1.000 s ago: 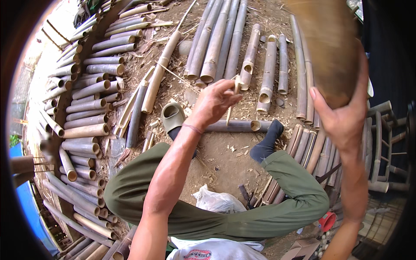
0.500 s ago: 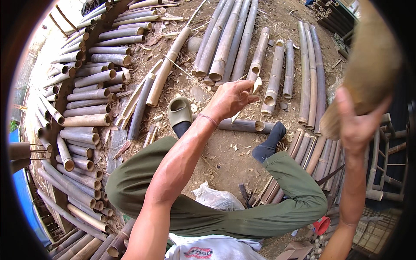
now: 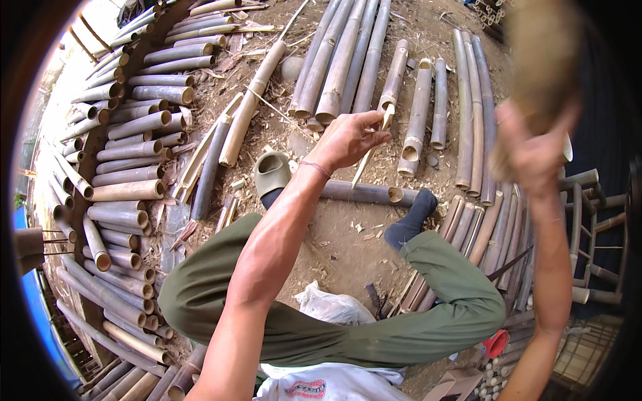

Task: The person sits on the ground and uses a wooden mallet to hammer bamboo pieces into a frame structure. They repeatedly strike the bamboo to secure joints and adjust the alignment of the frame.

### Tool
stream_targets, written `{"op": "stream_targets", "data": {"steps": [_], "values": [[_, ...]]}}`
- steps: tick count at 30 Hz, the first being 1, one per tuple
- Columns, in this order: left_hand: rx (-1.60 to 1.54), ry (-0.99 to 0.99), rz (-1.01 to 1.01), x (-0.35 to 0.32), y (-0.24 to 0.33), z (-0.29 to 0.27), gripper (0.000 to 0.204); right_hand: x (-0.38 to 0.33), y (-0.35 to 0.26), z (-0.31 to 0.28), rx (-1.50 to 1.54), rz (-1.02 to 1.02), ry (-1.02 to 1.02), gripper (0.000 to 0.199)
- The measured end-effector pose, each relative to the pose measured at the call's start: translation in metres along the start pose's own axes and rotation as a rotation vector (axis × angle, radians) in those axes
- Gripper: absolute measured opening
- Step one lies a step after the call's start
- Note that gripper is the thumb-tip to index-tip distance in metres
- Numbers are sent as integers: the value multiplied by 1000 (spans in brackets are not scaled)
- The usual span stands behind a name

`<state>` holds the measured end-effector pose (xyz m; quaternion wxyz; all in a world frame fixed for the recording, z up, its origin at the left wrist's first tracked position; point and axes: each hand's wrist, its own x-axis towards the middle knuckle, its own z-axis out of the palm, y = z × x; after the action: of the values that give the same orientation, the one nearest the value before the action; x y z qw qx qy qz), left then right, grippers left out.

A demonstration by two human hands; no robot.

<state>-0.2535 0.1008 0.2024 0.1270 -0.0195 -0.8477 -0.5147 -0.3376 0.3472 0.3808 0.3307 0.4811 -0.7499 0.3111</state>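
Note:
My left hand [image 3: 351, 142] is closed on a thin pale bamboo strip [image 3: 363, 167], which sticks out above and below the fingers. Under the strip, a short dark bamboo tube [image 3: 354, 192] with a hole near its right end lies crosswise on the ground by my feet. Whether the strip's lower tip touches it I cannot tell. Raised at the upper right, my right hand [image 3: 535, 147] grips a thick brown wooden block [image 3: 545, 60], smeared by motion. Just past my left hand lie notched bamboo tubes, one [image 3: 416, 123] with an opening cut near its close end.
Stacked bamboo tubes [image 3: 130, 190] fill the left side. Long poles [image 3: 344, 60] lie ahead, more [image 3: 491, 113] to the right. A sandal [image 3: 273, 172], a white plastic bag [image 3: 334, 305] and a red object [image 3: 495, 343] are near my legs. A bamboo frame [image 3: 578, 227] stands right.
My right hand has shifted slightly left with the wooden block, which is still up and blurred. The strip in my left hand has moved a little left, and the whole view has shifted slightly.

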Motion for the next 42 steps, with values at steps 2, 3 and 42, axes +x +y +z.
{"op": "stream_targets", "data": {"steps": [2,3,42], "values": [[-24,-5,0,-2,-3,-1,30,-37,-22,4,-359,262,-919,96],[-49,-3,-12,-6,-6,-2,30,-32,-21,4,-351,306,-893,98],[-561,635,-305,-32,-40,29,63,-284,-28,-35,734,1382,-496,93]]}}
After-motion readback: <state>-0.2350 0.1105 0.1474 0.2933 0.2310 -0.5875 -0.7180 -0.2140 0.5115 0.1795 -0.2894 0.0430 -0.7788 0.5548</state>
